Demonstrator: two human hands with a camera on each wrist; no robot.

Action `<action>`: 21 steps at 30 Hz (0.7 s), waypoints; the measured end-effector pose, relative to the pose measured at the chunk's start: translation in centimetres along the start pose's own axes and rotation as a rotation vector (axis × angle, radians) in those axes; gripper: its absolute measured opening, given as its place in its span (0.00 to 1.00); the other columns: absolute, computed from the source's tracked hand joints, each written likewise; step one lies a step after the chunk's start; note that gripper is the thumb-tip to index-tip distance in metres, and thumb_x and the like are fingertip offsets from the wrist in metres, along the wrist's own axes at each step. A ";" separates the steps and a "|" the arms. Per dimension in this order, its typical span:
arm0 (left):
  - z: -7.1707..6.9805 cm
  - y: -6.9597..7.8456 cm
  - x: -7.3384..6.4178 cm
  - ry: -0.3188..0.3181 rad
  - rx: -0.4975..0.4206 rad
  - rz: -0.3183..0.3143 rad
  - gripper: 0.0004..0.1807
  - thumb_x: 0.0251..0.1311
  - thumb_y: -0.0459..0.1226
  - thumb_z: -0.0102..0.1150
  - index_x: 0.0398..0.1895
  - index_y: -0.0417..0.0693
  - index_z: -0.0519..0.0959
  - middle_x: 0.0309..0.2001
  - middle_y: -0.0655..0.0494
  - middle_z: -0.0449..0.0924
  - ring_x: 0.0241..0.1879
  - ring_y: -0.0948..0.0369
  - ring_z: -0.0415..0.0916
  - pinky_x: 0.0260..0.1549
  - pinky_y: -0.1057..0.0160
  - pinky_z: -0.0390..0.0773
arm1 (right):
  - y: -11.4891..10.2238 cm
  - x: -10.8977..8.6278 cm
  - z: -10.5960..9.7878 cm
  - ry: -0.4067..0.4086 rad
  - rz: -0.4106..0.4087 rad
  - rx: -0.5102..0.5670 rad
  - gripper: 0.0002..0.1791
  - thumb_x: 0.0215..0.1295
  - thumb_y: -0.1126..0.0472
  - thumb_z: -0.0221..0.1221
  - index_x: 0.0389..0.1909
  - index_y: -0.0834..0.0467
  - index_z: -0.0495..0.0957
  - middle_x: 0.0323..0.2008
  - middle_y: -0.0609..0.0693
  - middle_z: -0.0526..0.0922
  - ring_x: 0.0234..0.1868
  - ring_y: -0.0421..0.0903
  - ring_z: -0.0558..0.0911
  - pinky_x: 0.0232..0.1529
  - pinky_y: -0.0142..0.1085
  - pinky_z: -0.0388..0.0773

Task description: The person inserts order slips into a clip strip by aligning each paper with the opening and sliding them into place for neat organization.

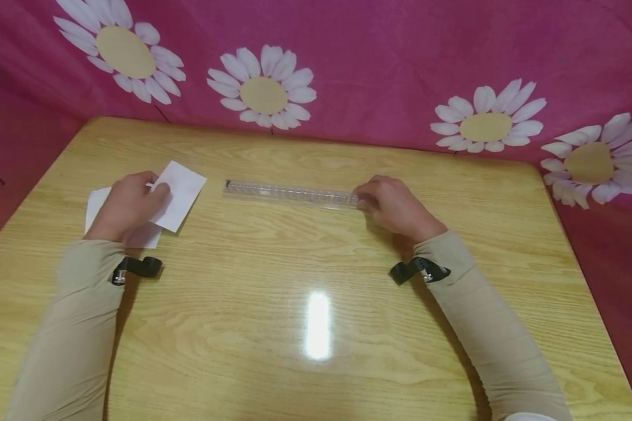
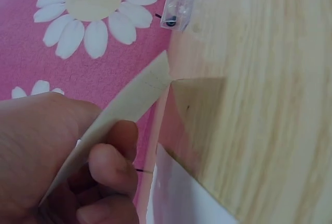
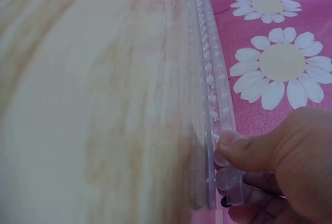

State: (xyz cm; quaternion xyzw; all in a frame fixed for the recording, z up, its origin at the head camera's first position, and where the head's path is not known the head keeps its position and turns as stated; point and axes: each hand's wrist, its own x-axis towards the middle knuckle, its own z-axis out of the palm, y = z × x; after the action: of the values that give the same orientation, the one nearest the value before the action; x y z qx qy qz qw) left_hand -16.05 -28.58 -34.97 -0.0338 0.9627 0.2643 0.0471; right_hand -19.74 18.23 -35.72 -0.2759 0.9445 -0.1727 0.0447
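My left hand pinches a small white sheet of paper between thumb and fingers. In the left wrist view this sheet stands tilted, raised off the table. Under that hand lies more white paper, partly hidden by the hand. Toward the middle back of the table stretches a long, narrow clear plastic case with a row of clear round pieces inside. My right hand grips its right end. Seen from the right wrist, the thumb presses on the case, with a dark spot at its near end.
A glossy wood-grain table fills the area beneath both arms, with a bright light reflection near its middle. Behind it hangs a magenta cloth printed with large white daisies. A black strap with a mount sits on each wrist.
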 end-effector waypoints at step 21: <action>0.8 1.0 0.3 -0.006 0.020 0.021 0.31 0.77 0.48 0.37 0.62 0.27 0.71 0.50 0.26 0.78 0.46 0.39 0.73 0.53 0.38 0.73 | 0.1 -0.1 0.1 0.016 0.010 0.020 0.15 0.73 0.65 0.60 0.56 0.65 0.83 0.47 0.61 0.86 0.50 0.57 0.83 0.60 0.52 0.78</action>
State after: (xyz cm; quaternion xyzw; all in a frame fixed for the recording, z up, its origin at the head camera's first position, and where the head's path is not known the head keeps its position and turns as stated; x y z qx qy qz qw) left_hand -16.40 -27.39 -35.18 -0.0221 0.9654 0.2555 0.0477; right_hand -19.73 18.32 -35.84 -0.2691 0.9444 -0.1844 0.0409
